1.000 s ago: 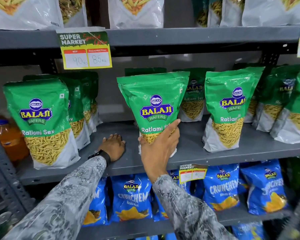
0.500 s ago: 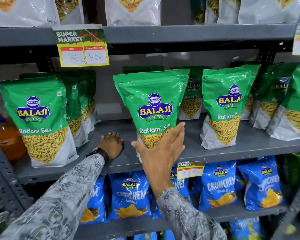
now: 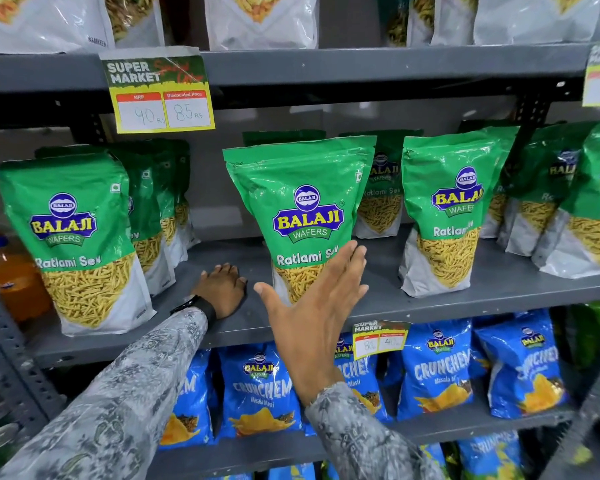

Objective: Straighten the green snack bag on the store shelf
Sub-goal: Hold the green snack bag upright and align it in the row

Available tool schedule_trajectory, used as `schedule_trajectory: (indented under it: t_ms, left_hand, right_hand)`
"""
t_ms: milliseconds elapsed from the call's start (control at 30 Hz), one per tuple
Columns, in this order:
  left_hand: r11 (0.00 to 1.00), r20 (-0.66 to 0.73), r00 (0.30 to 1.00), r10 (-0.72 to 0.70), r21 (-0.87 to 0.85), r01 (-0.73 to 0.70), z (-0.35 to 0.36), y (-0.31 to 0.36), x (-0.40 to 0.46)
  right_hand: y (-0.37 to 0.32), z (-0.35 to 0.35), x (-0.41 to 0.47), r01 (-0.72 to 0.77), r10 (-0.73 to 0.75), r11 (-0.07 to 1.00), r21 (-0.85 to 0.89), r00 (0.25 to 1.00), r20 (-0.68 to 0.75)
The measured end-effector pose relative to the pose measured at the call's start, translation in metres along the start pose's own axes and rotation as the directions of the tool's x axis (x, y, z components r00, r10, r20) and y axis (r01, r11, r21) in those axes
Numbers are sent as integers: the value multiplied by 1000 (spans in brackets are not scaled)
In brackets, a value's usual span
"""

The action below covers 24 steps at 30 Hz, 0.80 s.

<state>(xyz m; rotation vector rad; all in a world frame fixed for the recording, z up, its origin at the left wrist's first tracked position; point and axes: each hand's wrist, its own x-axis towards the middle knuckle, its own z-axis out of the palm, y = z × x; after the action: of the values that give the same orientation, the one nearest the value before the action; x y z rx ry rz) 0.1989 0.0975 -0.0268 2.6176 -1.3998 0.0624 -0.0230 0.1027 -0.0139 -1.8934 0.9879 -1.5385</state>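
Note:
A green Balaji Ratlami Sev snack bag stands upright in the middle of the grey shelf, its front facing me. My right hand is in front of the bag's lower part, palm flat and fingers spread, and holds nothing; I cannot tell whether the fingertips touch the bag. My left hand rests palm-down on the shelf to the bag's left, holding nothing, with a black watch at the wrist.
More green bags stand left and right on the same shelf. An orange drink bottle sits at the far left. Blue Crunchem bags fill the shelf below. A price tag hangs on the upper shelf edge.
My right hand has let go of the green bag's lower part and opened flat, drawing back slightly. The bag stands on its own. My left hand has stayed on the shelf.

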Motion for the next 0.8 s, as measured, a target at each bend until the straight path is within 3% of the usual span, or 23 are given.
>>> schedule_trajectory:
  t_ms: [233,467,667,800]
  left_hand:
    - [1000,-8,1000,-9,-25,9,1,-2,1]
    - [1000,6,1000,-15,-20,15,1,-1,1]
    - [1000,3,1000,-20,-21,20,1,1,0]
    - [999,10,1000,-27,-22,27,2,0,1]
  right_hand:
    - [27,-41,-8,3,-5,969,246,1000,5]
    - [39,-32,11,46,-53,978,203,998,29]
    - [44,-5,14,29,-51,989,145,988,148]
    - [44,10,16,46,-58,995,91,990,127]
